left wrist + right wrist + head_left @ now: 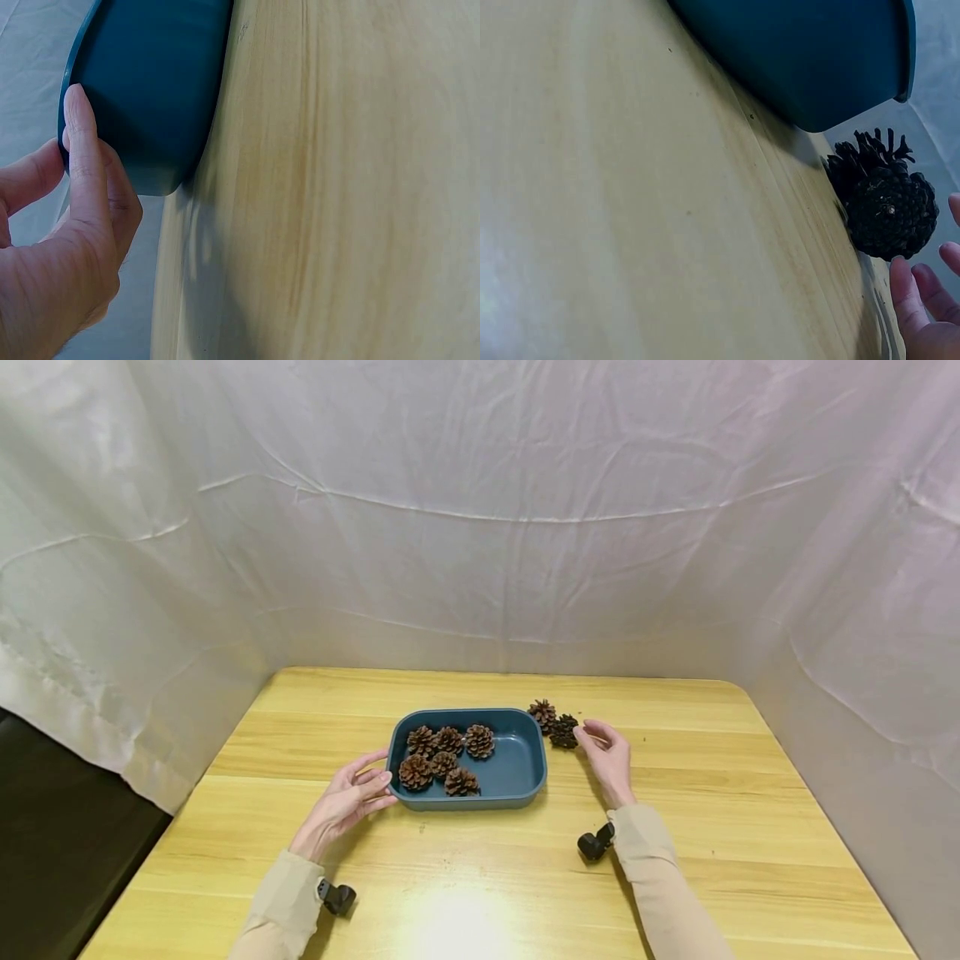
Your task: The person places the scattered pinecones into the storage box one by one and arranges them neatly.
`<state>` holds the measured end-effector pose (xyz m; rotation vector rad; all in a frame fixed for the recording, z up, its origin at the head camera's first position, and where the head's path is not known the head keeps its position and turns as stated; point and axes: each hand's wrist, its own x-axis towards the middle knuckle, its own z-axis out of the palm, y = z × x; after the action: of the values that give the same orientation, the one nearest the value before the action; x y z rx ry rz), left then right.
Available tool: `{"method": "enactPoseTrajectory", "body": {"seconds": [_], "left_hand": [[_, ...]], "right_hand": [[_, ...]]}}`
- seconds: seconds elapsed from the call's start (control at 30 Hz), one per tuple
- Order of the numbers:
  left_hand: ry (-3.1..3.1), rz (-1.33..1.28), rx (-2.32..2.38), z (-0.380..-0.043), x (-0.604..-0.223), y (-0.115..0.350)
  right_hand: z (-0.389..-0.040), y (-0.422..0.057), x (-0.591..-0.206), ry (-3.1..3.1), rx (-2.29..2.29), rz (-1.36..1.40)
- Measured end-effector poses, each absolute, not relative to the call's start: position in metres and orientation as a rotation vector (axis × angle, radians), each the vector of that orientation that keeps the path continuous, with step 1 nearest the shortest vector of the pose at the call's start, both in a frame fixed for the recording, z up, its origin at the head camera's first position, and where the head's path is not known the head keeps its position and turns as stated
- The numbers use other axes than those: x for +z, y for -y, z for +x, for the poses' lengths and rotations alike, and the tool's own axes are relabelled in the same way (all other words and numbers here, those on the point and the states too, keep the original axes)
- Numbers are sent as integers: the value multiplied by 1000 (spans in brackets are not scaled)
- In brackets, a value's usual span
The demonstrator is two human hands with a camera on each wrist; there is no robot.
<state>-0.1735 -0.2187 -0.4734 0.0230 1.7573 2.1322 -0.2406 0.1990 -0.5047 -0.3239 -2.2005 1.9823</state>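
My left hand (347, 800) holds the left end of a dark blue rectangular plastic bin (465, 803), thumb at the rim and fingers against the outer wall. In the left wrist view the bin's side (150, 90) shows with the fingers (88, 172) on its edge. Several brown pine cones (415, 772) lie in the bin's left and middle part. Beyond its right end, a dark pine cone (564, 732) sits on the table beside a browner pine cone (542, 713). My right hand (609, 760) reaches to the dark one, fingers spread, a fingertip at its edge.
The bin stands on a light wooden table (712, 827). Pale cloth curtains (510, 568) hang behind and on both sides. A black surface (60, 835) lies beyond the table's left edge. Each wrist wears a small black camera (592, 845).
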Motion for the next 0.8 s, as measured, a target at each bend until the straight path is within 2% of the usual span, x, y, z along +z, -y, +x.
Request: {"method": "enactPoseTrajectory", "body": {"seconds": [0.8], "left_hand": [[-1720, 15, 2161, -174, -474, 218]], "right_hand": [[-250, -190, -503, 2313, 1846, -357]]}}
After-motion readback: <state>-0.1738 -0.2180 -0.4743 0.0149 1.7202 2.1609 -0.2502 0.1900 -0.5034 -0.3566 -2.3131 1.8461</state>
